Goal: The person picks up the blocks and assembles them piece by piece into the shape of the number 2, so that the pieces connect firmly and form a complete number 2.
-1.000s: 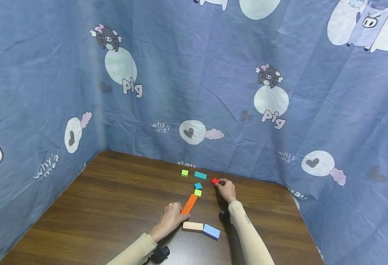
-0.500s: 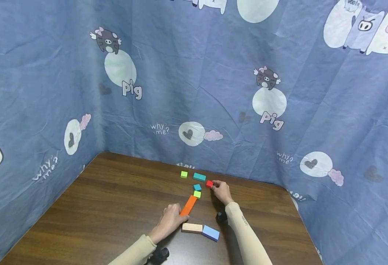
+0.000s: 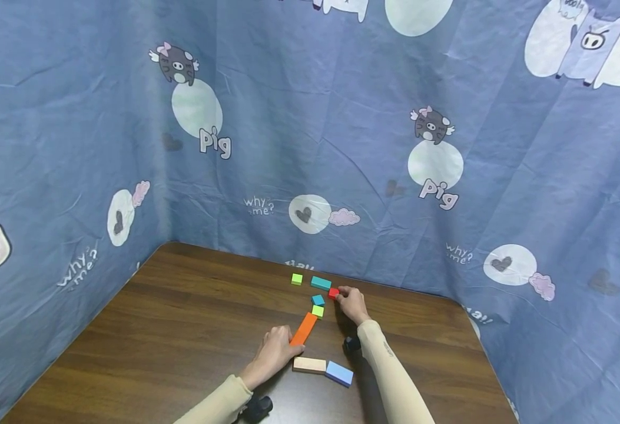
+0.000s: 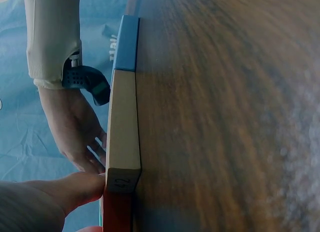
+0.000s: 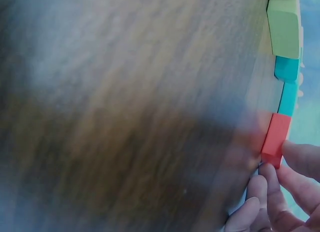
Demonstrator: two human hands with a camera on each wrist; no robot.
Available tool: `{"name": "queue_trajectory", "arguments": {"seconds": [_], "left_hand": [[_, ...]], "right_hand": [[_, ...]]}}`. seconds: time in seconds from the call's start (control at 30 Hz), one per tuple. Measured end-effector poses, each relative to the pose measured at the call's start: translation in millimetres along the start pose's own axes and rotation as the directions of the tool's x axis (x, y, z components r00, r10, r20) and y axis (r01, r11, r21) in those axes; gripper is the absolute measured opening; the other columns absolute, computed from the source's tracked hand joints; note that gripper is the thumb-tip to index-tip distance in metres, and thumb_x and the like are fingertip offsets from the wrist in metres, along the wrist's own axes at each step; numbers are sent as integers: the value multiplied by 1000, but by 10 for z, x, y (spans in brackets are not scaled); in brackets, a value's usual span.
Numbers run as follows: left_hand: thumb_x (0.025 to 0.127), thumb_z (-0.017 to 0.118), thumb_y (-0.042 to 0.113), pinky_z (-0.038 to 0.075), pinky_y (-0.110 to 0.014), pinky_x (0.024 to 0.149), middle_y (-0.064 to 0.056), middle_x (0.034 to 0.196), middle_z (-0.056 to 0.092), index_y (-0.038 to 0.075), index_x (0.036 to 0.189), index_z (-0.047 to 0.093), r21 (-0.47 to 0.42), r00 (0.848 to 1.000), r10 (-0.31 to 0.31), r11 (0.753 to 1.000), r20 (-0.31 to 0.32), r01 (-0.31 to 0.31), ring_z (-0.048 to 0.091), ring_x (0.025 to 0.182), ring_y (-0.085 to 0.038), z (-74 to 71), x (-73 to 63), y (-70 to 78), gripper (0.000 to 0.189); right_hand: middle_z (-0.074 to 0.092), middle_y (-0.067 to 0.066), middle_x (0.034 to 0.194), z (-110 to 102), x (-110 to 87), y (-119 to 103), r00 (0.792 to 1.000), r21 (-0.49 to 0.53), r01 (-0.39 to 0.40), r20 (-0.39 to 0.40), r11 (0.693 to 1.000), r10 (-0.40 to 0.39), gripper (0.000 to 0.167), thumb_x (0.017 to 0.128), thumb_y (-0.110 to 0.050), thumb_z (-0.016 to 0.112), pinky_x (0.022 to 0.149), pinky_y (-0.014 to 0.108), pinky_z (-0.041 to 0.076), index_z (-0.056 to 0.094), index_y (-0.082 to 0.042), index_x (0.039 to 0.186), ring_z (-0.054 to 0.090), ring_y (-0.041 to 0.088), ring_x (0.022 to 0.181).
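Note:
In the head view my left hand (image 3: 274, 354) holds the near end of a long orange block (image 3: 304, 328) between thumb and fingers. The block lies flat on the table, its far end by a small lime-green block (image 3: 317, 311). A small teal block (image 3: 317, 300) sits just beyond that, turned at an angle. Farther back, my right hand (image 3: 353, 304) pinches a small red block (image 3: 333, 293) at the near right corner of a longer teal block (image 3: 321, 283). The right wrist view shows fingertips at the end of the red block (image 5: 276, 139).
A beige block (image 3: 310, 365) and a blue block (image 3: 339, 374) lie end to end near my left thumb. Another lime-green block (image 3: 296, 279) sits left of the longer teal one. Behind the brown wooden table (image 3: 193, 330) hangs a blue patterned curtain (image 3: 267, 147).
My right hand has moved the red block left, up to the longer teal block. My left hand stays on the orange block, and the other blocks keep their places.

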State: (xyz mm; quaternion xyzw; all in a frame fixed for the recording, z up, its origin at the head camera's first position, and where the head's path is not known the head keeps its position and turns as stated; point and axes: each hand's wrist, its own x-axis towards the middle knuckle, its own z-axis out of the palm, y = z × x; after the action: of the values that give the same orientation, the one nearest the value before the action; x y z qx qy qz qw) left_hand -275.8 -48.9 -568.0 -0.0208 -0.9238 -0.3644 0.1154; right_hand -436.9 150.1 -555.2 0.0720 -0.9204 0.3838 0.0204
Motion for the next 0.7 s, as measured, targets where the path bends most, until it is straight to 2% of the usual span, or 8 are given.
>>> {"name": "queue_trajectory", "arguments": {"seconds": [0.23, 0.37, 0.7], "left_hand": [[69, 83, 27, 34, -26, 48, 1, 64, 53, 6, 71, 58, -6, 1000, 1, 1000, 5, -1, 45, 54, -12, -4, -5, 2, 33], [69, 83, 27, 34, -26, 48, 1, 63, 53, 7, 70, 57, -4, 1000, 10, 1000, 0, -10, 45, 55, -12, 0, -12, -5, 33], [69, 83, 27, 34, -26, 48, 2, 62, 52, 7, 68, 57, -33, 1000, -5, 999, 3, 5, 45, 54, -13, -19, -16, 5, 32]], "right_hand": [[69, 12, 97, 55, 31, -33, 999, -1, -22, -31, 1000, 22, 23, 90, -9, 62, 76, 34, 47, 66, -1, 111, 59, 19, 83], [69, 10, 94, 87, 52, -39, 999, 2, -17, -38, 1000, 17, 21, 89, -9, 62, 74, 32, 46, 67, -3, 109, 58, 18, 81], [70, 11, 108, 129, 97, -93, 1000, 25, 28, 10, 999, -29, 26, 90, -10, 64, 89, 42, 48, 68, -6, 116, 63, 27, 104]]}}
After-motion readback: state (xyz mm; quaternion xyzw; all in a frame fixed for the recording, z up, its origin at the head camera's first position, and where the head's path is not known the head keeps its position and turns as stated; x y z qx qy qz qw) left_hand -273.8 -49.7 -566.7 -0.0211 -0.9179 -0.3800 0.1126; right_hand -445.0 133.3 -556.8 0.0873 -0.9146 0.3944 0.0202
